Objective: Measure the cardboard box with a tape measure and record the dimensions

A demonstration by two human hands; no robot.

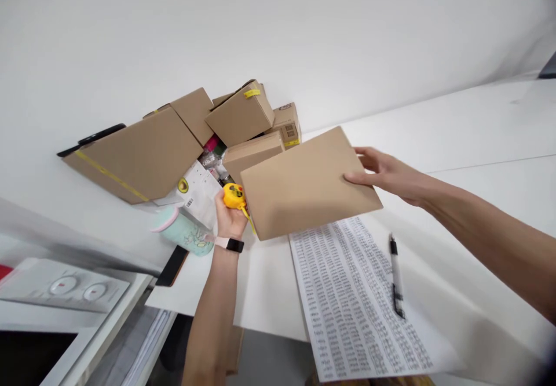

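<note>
My right hand [377, 171] grips the right end of a flat-sided brown cardboard box [308, 186], thumb on the near face and fingers behind. The box is tilted above the white table. My left hand [229, 215], with a dark-faced watch on its wrist, is closed around a yellow tape measure [235, 196] beside the box's left end. A short piece of yellow tape hangs down from the tape measure along that end. Below the box lies a printed sheet [347, 299] covered in rows of text, with a black and clear pen [395, 276] on its right part.
Several cardboard boxes [143, 148] are piled against the wall behind my left hand. A mint tumbler [186, 232] with a pink lid stands at the left, near a white packet [197, 192] with an avocado picture. The table's front edge [269, 332] runs below.
</note>
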